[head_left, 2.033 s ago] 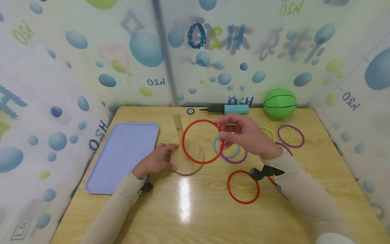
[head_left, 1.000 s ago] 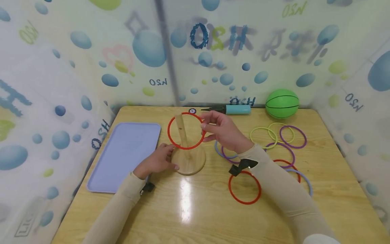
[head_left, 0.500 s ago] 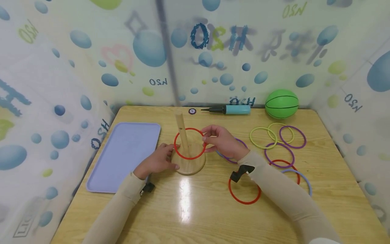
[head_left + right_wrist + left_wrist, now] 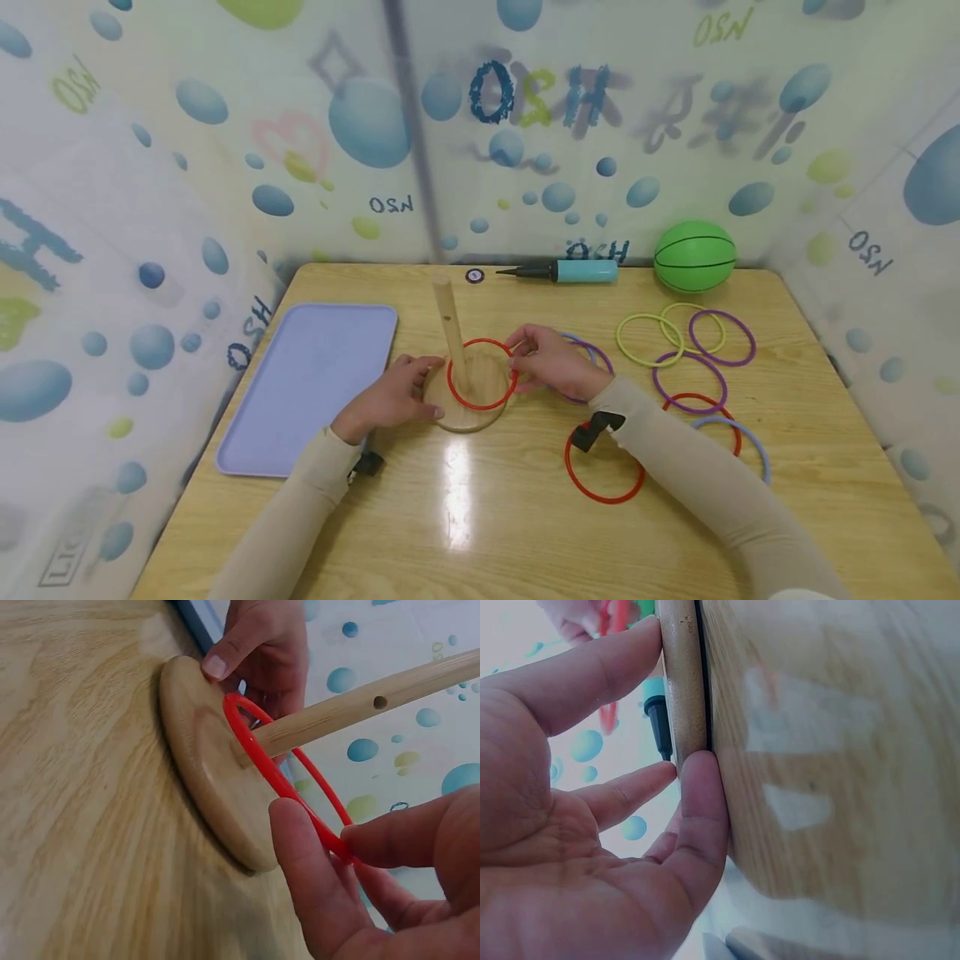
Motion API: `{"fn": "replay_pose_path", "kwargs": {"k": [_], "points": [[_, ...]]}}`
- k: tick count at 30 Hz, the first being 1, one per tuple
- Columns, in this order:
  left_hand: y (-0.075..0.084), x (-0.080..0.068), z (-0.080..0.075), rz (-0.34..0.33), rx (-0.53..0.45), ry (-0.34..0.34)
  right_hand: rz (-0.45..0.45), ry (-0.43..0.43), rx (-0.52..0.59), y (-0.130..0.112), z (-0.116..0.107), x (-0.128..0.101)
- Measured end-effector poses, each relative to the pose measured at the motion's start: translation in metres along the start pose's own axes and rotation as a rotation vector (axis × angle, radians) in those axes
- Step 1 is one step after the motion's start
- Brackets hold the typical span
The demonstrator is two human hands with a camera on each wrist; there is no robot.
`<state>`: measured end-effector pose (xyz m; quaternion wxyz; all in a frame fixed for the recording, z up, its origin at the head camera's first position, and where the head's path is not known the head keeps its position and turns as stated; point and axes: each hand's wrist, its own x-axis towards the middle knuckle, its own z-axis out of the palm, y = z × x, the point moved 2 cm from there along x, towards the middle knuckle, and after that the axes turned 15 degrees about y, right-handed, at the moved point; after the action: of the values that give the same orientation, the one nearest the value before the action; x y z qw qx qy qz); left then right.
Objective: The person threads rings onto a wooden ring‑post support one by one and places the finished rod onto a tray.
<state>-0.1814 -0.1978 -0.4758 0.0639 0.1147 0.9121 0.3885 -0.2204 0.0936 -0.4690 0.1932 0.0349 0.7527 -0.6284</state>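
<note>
right hand (image 4: 551,362) pinches a red ring (image 4: 482,374) by its right edge, ring is around the wooden peg (image 4: 452,331) and low over the round wooden base (image 4: 465,404), near center of the desk (image 4: 480,517). right wrist view shows what head view can't: thumb and fingers (image 4: 307,877) clamp the ring's rim, ring tilted, its far side touching the base near the peg foot, and a small hole in the peg. left hand (image 4: 390,400) holds the base's left edge; left wrist view shows thumb on top of the rim and fingers (image 4: 701,795) straight against its side, not wrapped round. only head view shows the rest: lilac tray (image 4: 307,383) to the left, another red ring (image 4: 604,471) near the right forearm, yellow and purple rings further right, green ball (image 4: 694,255) and teal pump (image 4: 570,271) at the back edge. backdrop print reads "osh", mirrored elsewhere; other characters blurred.
</note>
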Motion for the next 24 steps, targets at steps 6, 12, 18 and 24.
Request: {"fn": "replay_pose_path", "kwargs": {"k": [6, 12, 18, 24], "points": [[-0.001, 0.0, 0.0, -0.028, -0.007, -0.011, 0.011, 0.007, -0.035, 0.012, 0.0, 0.003], [0.0, 0.001, 0.001, -0.033, -0.039, -0.029, -0.033, 0.006, -0.107, 0.018, -0.001, 0.003], [0.001, -0.001, 0.0, -0.034, -0.024, -0.028, -0.083, 0.018, -0.204, 0.019, -0.002, 0.0], [-0.001, 0.0, 0.001, -0.037, -0.012, -0.028, -0.084, 0.025, -0.213, 0.02, -0.005, 0.001]]}}
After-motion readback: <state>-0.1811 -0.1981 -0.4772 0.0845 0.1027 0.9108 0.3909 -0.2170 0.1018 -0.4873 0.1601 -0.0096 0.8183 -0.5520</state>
